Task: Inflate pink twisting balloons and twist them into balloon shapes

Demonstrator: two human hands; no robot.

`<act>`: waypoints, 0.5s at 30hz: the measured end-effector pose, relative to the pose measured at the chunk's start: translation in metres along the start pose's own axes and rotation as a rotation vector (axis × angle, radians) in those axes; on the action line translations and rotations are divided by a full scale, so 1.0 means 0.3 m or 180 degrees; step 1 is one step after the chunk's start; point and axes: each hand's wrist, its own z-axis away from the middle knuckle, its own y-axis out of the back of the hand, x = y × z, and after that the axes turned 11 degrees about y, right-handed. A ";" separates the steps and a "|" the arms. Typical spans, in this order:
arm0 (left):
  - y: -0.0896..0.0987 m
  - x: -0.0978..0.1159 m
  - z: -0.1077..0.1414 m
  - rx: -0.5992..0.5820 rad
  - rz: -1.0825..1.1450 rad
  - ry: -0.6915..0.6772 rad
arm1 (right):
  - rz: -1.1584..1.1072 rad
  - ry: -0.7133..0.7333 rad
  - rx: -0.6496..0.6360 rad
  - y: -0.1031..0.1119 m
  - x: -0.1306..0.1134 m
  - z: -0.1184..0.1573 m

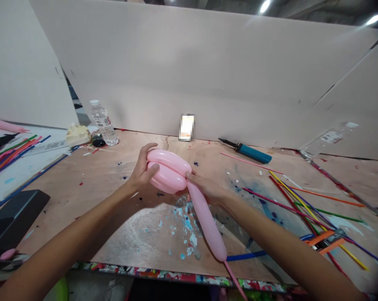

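A pink modelling balloon (170, 175) is held over the middle of the table, its near part folded into several plump loops lying side by side. My left hand (146, 167) grips the loops at their left end, thumb across the front. At their right end, my right hand (201, 182) pinches the balloon where the loops meet. From there a long inflated length slants down to the right and ends in a thin uninflated tail past the table edge. The lower fingers of my right hand are hidden behind the balloon.
A teal hand pump (254, 153) lies at the back right. Uninflated balloons in several colours and an orange-and-black tool (327, 241) lie on the right. Water bottles (103, 123) stand at both sides. A black box (18, 217) sits at the left; a white partition (189, 62) stands behind.
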 end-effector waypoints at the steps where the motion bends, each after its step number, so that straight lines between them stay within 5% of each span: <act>1: 0.007 0.007 -0.003 -0.0012 -0.0146 -0.0276 | 0.0049 0.0047 -0.0018 0.009 -0.008 0.001; 5: 0.053 0.052 -0.034 -0.0547 -0.1220 -0.1111 | 0.0283 0.0091 -0.0092 0.046 -0.053 0.008; 8: 0.067 0.096 -0.055 -0.0819 -0.2030 -0.1186 | 0.0431 0.0018 -0.0103 0.057 -0.088 0.017; 15: -0.021 0.207 -0.063 -0.1244 -0.3056 -0.1477 | 0.0591 -0.0072 -0.0133 0.039 -0.116 0.017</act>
